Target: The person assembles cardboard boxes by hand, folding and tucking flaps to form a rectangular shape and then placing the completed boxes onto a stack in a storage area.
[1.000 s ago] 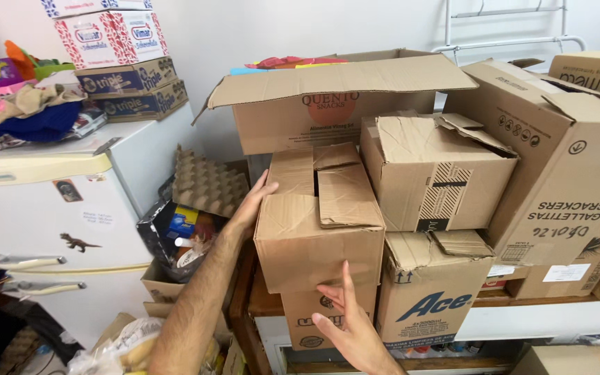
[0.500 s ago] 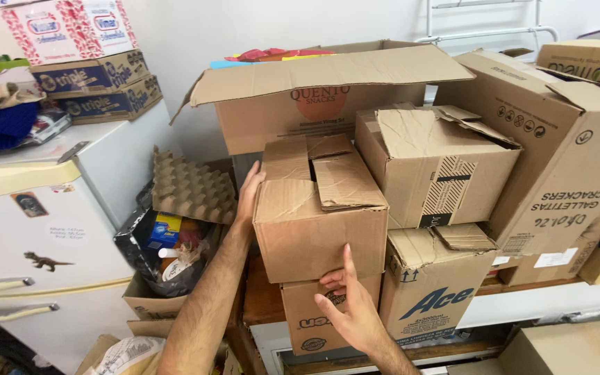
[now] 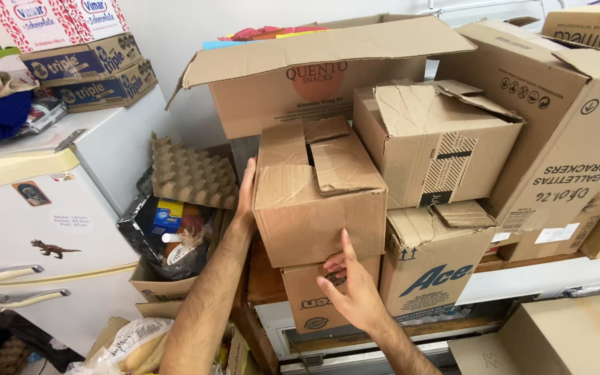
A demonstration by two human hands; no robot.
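A: At centre of the stack, largest first: the white fridge [image 3: 71,229] stands at left; the tall printed carton [image 3: 564,139] at right; the open-flapped carton [image 3: 328,69] at the far centre; the brown box [image 3: 317,191] in hand sits near centre, resting on a smaller box [image 3: 314,298].

B: Risk assessment?

A: Judged from this position: the brown box may tip toward the near side if drawn out unevenly; its top flaps are loose and give no stiffness; the torn-top carton [image 3: 432,142] touching its right side could shift with it.

B: Hand pose?

A: Left hand [image 3: 246,191]: arm extended, palm flat against the box's left face, fingers straight. Right hand [image 3: 352,288]: fingers spread, tips under the box's near bottom edge; neither hand closes around anything; the box is pressed between them.
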